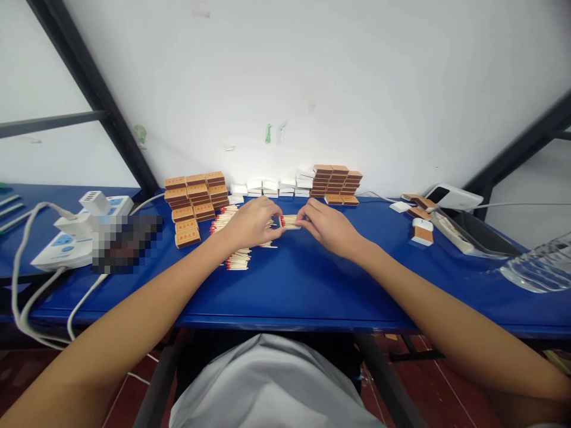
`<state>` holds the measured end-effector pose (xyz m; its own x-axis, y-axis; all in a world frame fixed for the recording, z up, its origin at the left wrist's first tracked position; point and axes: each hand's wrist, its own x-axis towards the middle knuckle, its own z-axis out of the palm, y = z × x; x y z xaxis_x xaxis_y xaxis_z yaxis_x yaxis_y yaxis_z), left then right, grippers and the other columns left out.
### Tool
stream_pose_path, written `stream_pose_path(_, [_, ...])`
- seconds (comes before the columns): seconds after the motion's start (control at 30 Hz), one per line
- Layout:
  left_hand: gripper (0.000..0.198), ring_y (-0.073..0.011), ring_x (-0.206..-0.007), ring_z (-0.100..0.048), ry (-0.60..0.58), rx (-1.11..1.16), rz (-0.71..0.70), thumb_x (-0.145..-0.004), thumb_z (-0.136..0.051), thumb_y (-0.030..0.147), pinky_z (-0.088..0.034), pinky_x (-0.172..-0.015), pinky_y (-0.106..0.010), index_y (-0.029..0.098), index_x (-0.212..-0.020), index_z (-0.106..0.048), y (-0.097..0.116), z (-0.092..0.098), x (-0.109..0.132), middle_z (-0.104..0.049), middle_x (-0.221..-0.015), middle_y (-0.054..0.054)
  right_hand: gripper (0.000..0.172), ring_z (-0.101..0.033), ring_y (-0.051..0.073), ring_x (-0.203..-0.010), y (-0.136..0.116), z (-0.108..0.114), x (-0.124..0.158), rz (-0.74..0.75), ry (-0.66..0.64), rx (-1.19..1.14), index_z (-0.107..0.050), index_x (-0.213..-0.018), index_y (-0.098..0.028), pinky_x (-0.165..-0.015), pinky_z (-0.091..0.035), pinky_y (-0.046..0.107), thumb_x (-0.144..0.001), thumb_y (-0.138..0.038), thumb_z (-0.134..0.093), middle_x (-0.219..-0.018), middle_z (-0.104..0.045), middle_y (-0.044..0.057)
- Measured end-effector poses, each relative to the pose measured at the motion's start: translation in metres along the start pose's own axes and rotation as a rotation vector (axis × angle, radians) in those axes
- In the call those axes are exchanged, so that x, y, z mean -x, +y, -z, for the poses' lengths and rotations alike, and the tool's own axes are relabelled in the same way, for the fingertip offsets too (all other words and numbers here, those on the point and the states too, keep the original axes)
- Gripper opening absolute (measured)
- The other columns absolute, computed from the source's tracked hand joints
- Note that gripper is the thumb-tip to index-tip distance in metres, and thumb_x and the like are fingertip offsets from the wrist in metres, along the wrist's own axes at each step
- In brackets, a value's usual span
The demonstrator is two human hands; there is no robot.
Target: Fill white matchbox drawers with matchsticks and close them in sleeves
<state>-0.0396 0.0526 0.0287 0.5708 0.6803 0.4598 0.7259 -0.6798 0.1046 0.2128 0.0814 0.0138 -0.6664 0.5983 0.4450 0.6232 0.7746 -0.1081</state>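
Observation:
A small pale matchbox tray (291,226) with red-headed matches (292,220) lying in it is between my hands, above the tabletop. My left hand (256,222) pinches its left end between thumb and fingers. At the other end, the fingertips of my right hand (329,227) are closed on the tray and the matchstick ends. Loose matches (238,260) lie in a heap under and beside my left hand, which hides part of them. Brown matchboxes (187,232) are stacked behind the heap on the left. White trays (270,186) stand in a row against the wall.
More brown matchboxes (336,178) are stacked at the back right on the blue table (312,285). A power strip (71,246) with white cables lies at the left. On the right are a white device (455,197), a brown-and-white box (422,232) and clear plastic wrap (542,267).

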Motion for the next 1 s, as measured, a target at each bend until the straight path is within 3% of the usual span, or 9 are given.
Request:
stream_pose_path(0.4, [0.018,-0.0288,-0.108,-0.069,0.02,0.053,0.034,-0.094,-0.076,0.035,-0.055,-0.094,-0.044,0.02,-0.104,-0.074,-0.002,-0.001,-0.001,-0.078,-0.109,-0.009,0.014,-0.062,0.026,-0.09,-0.004,0.004,0.001,0.014,0.011,-0.065,-0.066,-0.11,-0.022,-0.076,-0.045,0.036,-0.109,-0.03,-0.054,-0.106,-0.066,0.01])
stream_pose_path(0.63, [0.022,-0.0302,-0.108,-0.069,0.046,0.009,0.121,-0.094,-0.073,0.038,-0.056,-0.092,-0.045,0.02,-0.106,-0.075,-0.009,0.006,-0.002,-0.077,-0.11,-0.011,0.017,-0.062,0.022,-0.086,-0.02,0.004,0.002,0.03,0.105,-0.151,-0.066,-0.11,-0.02,-0.077,-0.046,0.035,-0.11,-0.029,-0.052,-0.103,-0.066,0.009])
stream_pose_path(0.87, [0.023,-0.0325,-0.105,-0.067,0.058,-0.109,0.167,-0.094,-0.068,0.039,-0.056,-0.091,-0.046,0.019,-0.103,-0.075,-0.019,0.008,-0.002,-0.076,-0.101,-0.012,0.009,-0.063,0.019,-0.084,-0.038,-0.026,0.001,0.062,-0.097,-0.312,-0.071,-0.104,-0.021,-0.076,-0.049,0.032,-0.104,-0.028,-0.066,-0.1,-0.064,0.006])
stream_pose_path(1.0, [0.026,-0.0334,-0.106,-0.068,0.059,-0.126,0.152,-0.095,-0.067,0.041,-0.056,-0.091,-0.047,0.018,-0.104,-0.075,-0.018,0.004,-0.002,-0.075,-0.101,-0.013,0.007,-0.061,0.018,-0.081,-0.043,-0.033,-0.001,0.035,-0.149,-0.325,-0.069,-0.099,-0.02,-0.074,-0.047,0.03,-0.103,-0.025,-0.066,-0.096,-0.063,0.004])
